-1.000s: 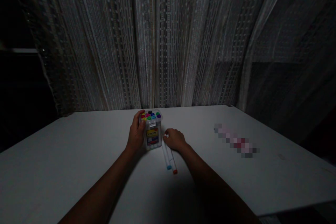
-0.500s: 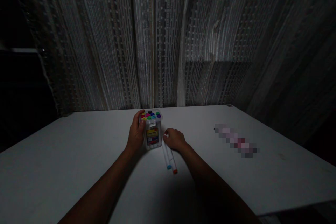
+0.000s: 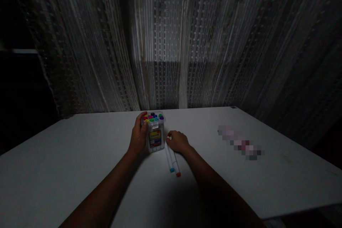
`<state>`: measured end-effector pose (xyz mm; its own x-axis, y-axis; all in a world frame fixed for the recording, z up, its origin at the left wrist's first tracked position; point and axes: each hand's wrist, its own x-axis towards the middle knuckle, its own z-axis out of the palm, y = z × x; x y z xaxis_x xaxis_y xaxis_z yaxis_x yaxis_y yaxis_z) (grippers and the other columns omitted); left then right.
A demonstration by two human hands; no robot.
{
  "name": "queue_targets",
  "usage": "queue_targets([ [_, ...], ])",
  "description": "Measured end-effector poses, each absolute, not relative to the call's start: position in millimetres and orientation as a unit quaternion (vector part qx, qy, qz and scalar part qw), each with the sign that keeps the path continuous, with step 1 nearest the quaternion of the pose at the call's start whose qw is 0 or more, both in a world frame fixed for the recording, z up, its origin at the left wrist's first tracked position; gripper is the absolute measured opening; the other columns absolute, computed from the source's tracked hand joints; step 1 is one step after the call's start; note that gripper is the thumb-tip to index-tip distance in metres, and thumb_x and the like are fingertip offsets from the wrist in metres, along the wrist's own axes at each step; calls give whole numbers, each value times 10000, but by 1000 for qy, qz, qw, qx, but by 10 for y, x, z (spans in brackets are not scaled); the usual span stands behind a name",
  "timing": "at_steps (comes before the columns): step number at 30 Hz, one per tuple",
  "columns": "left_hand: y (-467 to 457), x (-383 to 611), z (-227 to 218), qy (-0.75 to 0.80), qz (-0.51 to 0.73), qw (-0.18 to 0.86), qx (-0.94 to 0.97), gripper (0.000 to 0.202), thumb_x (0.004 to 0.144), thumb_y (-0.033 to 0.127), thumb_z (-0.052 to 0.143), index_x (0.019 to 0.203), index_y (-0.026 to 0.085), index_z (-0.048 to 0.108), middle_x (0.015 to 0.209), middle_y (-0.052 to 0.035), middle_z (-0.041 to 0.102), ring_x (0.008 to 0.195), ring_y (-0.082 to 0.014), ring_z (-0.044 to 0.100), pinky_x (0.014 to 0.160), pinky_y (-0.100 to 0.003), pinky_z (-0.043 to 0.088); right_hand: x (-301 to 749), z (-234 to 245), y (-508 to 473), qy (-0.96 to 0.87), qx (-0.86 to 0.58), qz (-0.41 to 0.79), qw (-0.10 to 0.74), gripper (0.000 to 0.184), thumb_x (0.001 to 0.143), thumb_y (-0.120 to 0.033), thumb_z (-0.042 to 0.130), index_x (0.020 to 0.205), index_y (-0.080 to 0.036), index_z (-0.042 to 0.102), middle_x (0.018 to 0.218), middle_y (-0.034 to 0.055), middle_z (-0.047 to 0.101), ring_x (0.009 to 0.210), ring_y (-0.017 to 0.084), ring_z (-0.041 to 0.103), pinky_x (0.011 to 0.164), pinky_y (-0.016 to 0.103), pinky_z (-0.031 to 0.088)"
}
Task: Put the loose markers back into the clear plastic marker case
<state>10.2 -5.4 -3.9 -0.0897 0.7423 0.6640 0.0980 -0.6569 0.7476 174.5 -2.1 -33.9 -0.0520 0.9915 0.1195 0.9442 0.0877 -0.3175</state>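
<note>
A clear box of markers [image 3: 155,131] with several coloured caps on top stands upright on the white table [image 3: 80,156]. My left hand [image 3: 138,136] is wrapped round the box's left side. Two loose white markers lie side by side just right of the box, one with a blue cap [image 3: 169,158] and one with an orange cap [image 3: 175,164]. My right hand [image 3: 178,141] rests on the far ends of these two markers with its fingers curled over them.
A blurred patch [image 3: 240,143] lies on the right half of the table. A ribbed curtain [image 3: 171,42] hangs right behind the table's far edge. The table's right edge runs diagonally at the lower right. The room is dim.
Both hands, the box and the two markers have stayed where they were. Only the curtain folds behind the table have shifted.
</note>
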Motion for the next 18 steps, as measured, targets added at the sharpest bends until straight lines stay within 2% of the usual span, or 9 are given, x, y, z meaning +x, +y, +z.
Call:
queue_targets([
  [18, -63, 98, -23, 349, 650, 238, 633, 534, 810, 579, 410, 1149, 173, 483, 1005, -75, 621, 899, -214, 600, 789, -335, 478, 1742, -324, -31, -721, -672, 76, 149, 328, 783, -336, 438, 1007, -203, 637, 1026, 100, 663, 959, 234, 605, 761, 320, 438],
])
